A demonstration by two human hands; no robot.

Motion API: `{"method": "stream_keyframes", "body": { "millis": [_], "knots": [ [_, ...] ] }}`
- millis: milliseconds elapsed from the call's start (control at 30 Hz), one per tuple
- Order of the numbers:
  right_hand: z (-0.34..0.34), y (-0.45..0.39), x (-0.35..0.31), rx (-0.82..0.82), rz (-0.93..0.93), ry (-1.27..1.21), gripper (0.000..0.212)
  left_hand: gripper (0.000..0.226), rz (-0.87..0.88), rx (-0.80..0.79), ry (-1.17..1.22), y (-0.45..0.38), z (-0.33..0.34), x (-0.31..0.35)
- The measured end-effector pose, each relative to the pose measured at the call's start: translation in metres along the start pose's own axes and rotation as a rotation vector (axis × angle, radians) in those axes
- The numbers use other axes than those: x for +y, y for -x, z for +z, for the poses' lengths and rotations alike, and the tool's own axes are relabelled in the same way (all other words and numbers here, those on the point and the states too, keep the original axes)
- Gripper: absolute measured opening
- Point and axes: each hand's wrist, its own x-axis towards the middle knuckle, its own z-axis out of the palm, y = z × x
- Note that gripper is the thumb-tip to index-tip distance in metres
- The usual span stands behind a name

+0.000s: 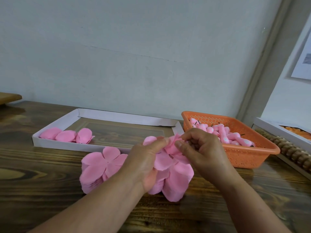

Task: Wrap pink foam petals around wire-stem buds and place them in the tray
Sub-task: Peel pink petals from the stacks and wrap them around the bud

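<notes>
**A:** How far along?

**B:** Early, I judge. The shallow white cardboard tray [55,145] at ten o'clock holds three wrapped pink pieces [67,136]. The orange perforated plastic basket [249,153] at two o'clock is full of pink wire-stem buds [232,137].

**A:** Hands?

**B:** My left hand [144,158] grips a pink foam petal sheet [170,148] off the loose petal pile [104,167]; my right hand [202,147] pinches its top edge. I can't see a bud inside.

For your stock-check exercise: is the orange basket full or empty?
Partly full. The orange basket holds a heap of pink buds on its left side, while bare mesh wall shows at the back and right.
</notes>
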Motion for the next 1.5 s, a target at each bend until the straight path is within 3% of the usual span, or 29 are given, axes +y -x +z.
{"method": "stream_keyframes", "body": {
  "millis": [100,233,300,367,533,633,1100,1233,1500],
  "knots": [
    [0.002,0.0,-0.002,0.0,-0.01,0.013,0.013,0.02,0.024,0.058,-0.052,-0.002,-0.002,-0.002],
    [0.003,0.0,-0.002,0.042,0.007,0.009,0.013,0.053,-0.016,-0.036,-0.09,0.002,0.001,0.001],
    [0.003,0.0,-0.002,0.051,0.029,-0.009,0.011,0.059,-0.037,-0.065,-0.089,0.005,0.003,0.002],
    [0.003,0.0,-0.002,0.042,0.042,-0.023,0.011,0.055,-0.025,-0.018,-0.135,0.006,0.003,0.001],
    [0.01,0.001,-0.004,0.009,0.05,-0.018,0.016,0.015,0.079,0.23,-0.27,-0.002,-0.002,-0.004],
    [0.014,0.0,-0.005,0.048,0.057,0.008,0.019,0.011,0.139,0.283,-0.333,-0.004,-0.003,-0.006],
    [0.022,-0.001,-0.005,0.123,0.123,-0.021,0.019,0.021,0.29,0.057,-0.599,0.001,-0.003,-0.011],
    [0.015,-0.002,-0.008,0.092,0.155,-0.083,0.034,0.019,0.258,0.001,-0.574,0.002,-0.001,-0.009],
    [0.009,-0.001,-0.015,0.029,0.192,-0.178,0.022,0.014,0.166,0.022,-0.455,-0.001,-0.004,-0.006]
  ]
}}
